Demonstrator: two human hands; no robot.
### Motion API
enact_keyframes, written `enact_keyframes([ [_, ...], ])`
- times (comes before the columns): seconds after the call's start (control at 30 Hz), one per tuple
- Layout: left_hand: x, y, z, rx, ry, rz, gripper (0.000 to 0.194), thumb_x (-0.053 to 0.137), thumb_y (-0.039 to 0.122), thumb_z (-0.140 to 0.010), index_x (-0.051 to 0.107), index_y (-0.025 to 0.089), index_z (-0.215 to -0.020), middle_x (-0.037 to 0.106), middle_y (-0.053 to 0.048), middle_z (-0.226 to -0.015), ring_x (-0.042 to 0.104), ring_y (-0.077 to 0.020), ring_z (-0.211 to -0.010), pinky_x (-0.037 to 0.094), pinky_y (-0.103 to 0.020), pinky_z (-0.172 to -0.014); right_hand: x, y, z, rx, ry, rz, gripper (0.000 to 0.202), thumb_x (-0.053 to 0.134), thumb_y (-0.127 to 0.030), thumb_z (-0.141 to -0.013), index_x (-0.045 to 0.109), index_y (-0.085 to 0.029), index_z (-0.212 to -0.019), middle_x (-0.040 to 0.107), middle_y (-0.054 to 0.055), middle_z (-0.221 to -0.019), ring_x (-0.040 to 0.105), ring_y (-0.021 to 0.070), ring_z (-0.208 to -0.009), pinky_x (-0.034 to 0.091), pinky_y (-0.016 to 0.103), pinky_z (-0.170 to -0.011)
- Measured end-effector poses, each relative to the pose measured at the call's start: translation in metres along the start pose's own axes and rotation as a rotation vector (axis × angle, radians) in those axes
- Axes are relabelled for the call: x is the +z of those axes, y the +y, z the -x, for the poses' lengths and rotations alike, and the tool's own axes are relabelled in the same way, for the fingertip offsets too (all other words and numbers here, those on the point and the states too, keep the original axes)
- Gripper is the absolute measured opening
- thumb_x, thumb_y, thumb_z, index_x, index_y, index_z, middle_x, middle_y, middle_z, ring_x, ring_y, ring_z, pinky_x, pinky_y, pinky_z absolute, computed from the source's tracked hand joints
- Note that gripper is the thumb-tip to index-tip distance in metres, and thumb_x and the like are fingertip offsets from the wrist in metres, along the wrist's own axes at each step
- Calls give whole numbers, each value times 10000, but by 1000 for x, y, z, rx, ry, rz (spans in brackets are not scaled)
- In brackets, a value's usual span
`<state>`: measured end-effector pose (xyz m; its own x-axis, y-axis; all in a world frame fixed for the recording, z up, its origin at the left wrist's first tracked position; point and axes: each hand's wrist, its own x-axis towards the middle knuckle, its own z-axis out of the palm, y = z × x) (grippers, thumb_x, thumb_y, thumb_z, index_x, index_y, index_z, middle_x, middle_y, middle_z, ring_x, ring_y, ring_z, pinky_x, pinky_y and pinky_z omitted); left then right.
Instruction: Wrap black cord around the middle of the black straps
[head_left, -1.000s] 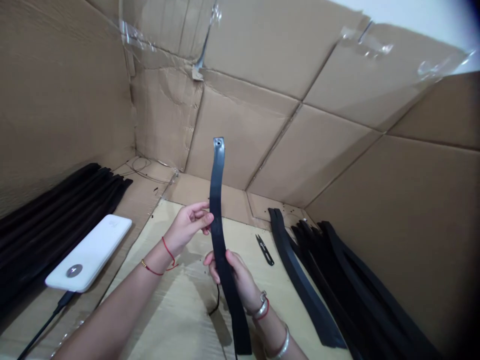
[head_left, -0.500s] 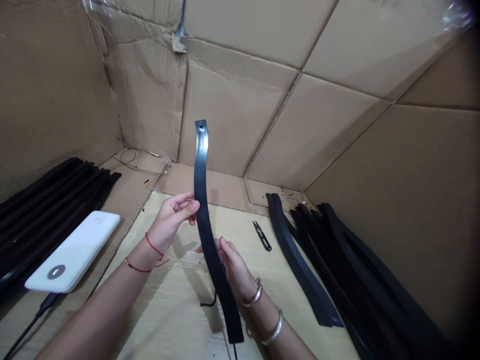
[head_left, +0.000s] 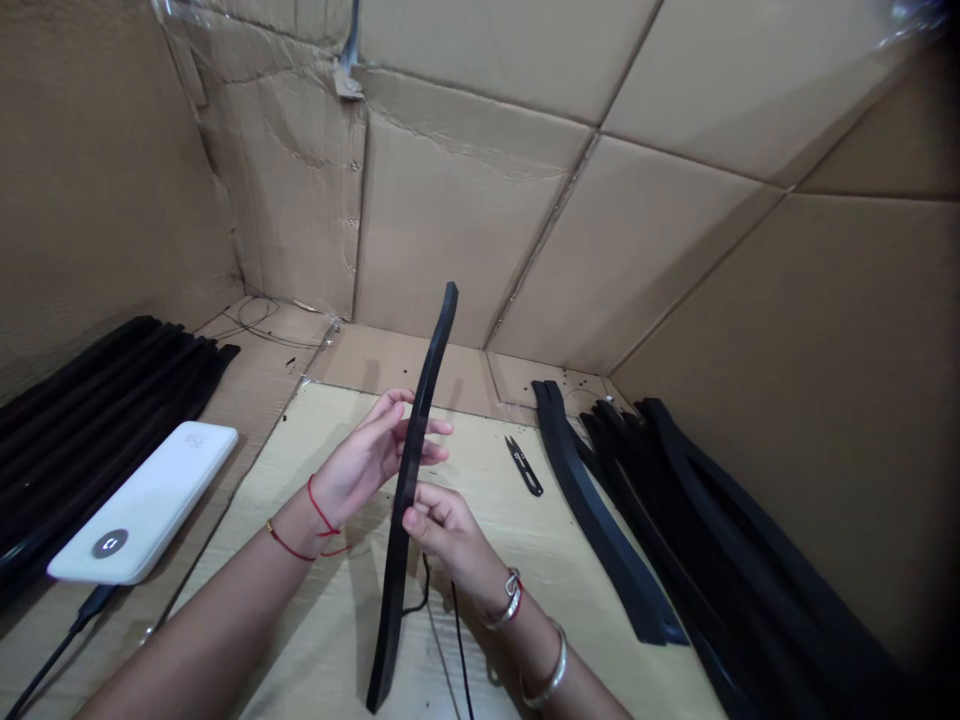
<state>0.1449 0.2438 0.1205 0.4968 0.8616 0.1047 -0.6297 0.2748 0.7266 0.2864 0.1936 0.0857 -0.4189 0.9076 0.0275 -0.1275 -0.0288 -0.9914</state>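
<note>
A long, gently curved black strip (head_left: 409, 470) stands nearly upright in front of me, turned with its narrow edge towards me. My right hand (head_left: 454, 540) pinches it near the middle between thumb and fingers. Just above, my left hand (head_left: 365, 462) has its fingers stretched out and apart behind the strip, with the thumb on the near left; whether it touches the strip I cannot tell. A thin black cord (head_left: 460, 640) hangs below my right hand, and another short dark piece curls beside the strip. Black thread snips (head_left: 523, 466) lie to the right of my hands.
More black strips (head_left: 592, 520) lie in a pile on the right, and another stack (head_left: 97, 400) is at the left. A white power bank (head_left: 150, 500) with a plugged-in cable (head_left: 67, 640) rests at the left. Cardboard walls (head_left: 465, 200) enclose the work surface.
The strip has turned from its broad face to its narrow edge, its upper end moving right and lower end left. My left fingers have loosened and spread; my right hand now pinches the strip.
</note>
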Motion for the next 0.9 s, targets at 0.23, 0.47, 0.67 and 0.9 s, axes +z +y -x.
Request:
enact_keyframes([
  [0.23,-3,0,0,17,71,-57,266,679,311,-834,473,231,-982,747,-73,-984,688,-152,-742,509,-265,-710,-2,0,3,30,-80,-2,360,664,-501,-822,648,-143,-851,361,-70,-558,242,74,-491,155,237,-473],
  [0.47,-7,1,-1,114,106,-111,239,722,212,-793,537,210,-945,763,-45,-857,693,-131,-714,510,-232,-717,-2,-6,8,3,-151,-74,501,621,-572,-827,712,-125,-1033,354,-62,-549,270,76,-476,170,236,-457],
  [0.67,-9,1,-4,233,104,-252,332,728,228,-783,671,193,-1108,757,-71,-1019,683,-193,-1008,500,-292,-916,-9,-4,9,36,-39,-111,673,405,-662,-897,716,-100,-1097,361,-38,-557,246,86,-470,165,240,-436],
  [0.9,-14,3,-8,467,360,-368,366,839,236,-624,747,194,-975,772,-63,-919,716,-216,-896,562,-324,-846,-10,-3,7,83,-195,-165,930,195,-798,-843,729,-76,-1084,375,-28,-519,263,93,-444,157,249,-433],
])
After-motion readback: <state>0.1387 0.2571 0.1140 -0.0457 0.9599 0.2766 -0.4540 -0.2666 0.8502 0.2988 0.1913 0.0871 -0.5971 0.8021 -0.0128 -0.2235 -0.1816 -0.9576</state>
